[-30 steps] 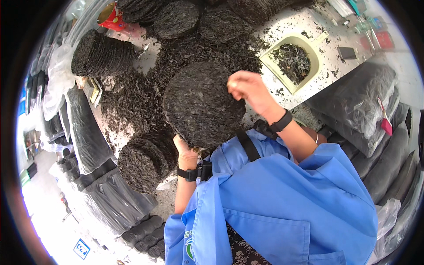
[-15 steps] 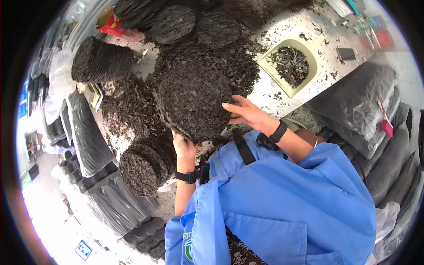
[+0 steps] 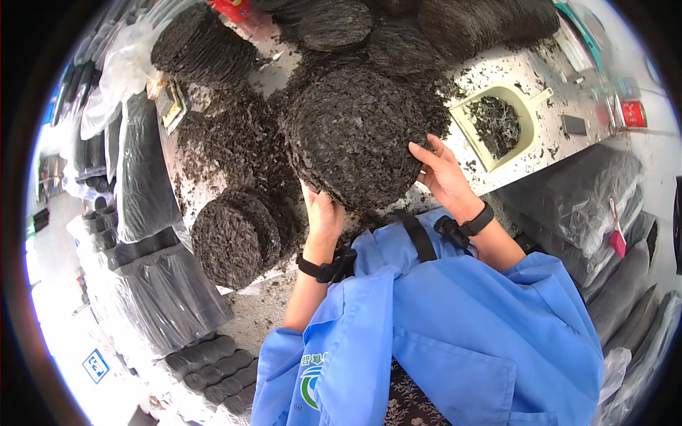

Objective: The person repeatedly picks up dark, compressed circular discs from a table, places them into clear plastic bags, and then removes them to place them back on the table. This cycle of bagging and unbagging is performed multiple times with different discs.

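A round, dark dried seaweed cake (image 3: 355, 135) is held between my two hands, its broad face turned up toward me. My left hand (image 3: 324, 216) grips its lower left edge, the fingers partly hidden behind it. At the right edge, my right hand (image 3: 446, 176) has its thumb near the face and fingers at the rim. Loose seaweed flakes (image 3: 227, 135) are heaped to the left. Nearer me on that side stand several more round seaweed cakes (image 3: 231, 238) on edge. Further stacks of cakes (image 3: 334, 25) lie beyond the held one.
A pale dustpan (image 3: 527, 117) with seaweed scraps lies on the white table (image 3: 547, 78) at right, beside a small dark block (image 3: 574, 126). Plastic-wrapped dark bundles (image 3: 167, 291) stand at left. Bagged stock (image 3: 568, 192) with a red-handled brush (image 3: 616, 241) fills the right side.
The view has shifted, so most of the table appears further right. Both hands keep hold of the seaweed cake, which sits slightly higher and further right in view.
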The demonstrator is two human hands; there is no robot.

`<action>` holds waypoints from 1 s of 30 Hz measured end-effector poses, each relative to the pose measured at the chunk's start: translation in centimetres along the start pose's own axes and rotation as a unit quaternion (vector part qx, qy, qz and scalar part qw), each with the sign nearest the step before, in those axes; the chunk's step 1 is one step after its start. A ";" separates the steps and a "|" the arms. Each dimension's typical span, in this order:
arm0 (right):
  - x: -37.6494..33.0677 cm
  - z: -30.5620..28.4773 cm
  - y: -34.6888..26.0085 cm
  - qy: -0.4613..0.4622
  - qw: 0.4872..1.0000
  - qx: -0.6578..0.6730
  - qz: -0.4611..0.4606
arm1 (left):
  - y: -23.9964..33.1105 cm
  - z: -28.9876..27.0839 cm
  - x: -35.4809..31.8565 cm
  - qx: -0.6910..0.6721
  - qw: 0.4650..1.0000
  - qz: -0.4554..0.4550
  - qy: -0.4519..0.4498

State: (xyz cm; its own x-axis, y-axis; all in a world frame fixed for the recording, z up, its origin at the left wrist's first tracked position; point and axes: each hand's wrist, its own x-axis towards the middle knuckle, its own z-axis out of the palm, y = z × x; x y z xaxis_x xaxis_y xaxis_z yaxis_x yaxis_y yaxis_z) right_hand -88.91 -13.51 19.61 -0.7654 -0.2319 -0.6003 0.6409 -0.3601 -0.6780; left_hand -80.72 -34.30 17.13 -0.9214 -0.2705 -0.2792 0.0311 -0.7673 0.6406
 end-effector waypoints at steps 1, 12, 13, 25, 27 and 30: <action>-0.4 0.4 -0.4 -0.021 0.999 -0.005 0.026 | 0.4 0.9 -0.3 0.069 0.997 0.009 0.017; -0.1 -0.3 -0.5 -0.015 0.982 0.182 0.055 | 3.5 -0.1 -0.4 -0.007 0.998 -0.066 -0.021; 0.0 -0.9 -1.2 -0.023 0.977 0.208 0.029 | 4.1 -0.1 -0.5 -0.042 0.996 -0.081 0.001; -2.5 3.7 -3.4 0.019 0.659 -0.521 -0.543 | 4.8 -0.5 -1.0 0.043 0.996 -0.080 -0.020; -3.1 6.2 -0.6 -0.101 0.659 -0.569 -0.481 | 3.8 0.6 -1.0 0.073 0.994 -0.055 -0.060; -3.6 7.4 1.6 -0.160 0.689 -0.529 -0.469 | 3.4 1.2 -1.0 0.097 0.989 -0.013 -0.112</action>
State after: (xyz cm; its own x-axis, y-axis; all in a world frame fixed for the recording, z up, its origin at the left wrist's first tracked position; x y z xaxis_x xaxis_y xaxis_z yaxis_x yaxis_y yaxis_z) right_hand -85.59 -19.93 23.85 -0.7368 -0.5947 0.3216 -0.5901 0.3335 -0.7352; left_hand -80.17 -35.99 20.43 -0.9843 -0.1001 -0.1453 -0.0479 -0.6410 0.7660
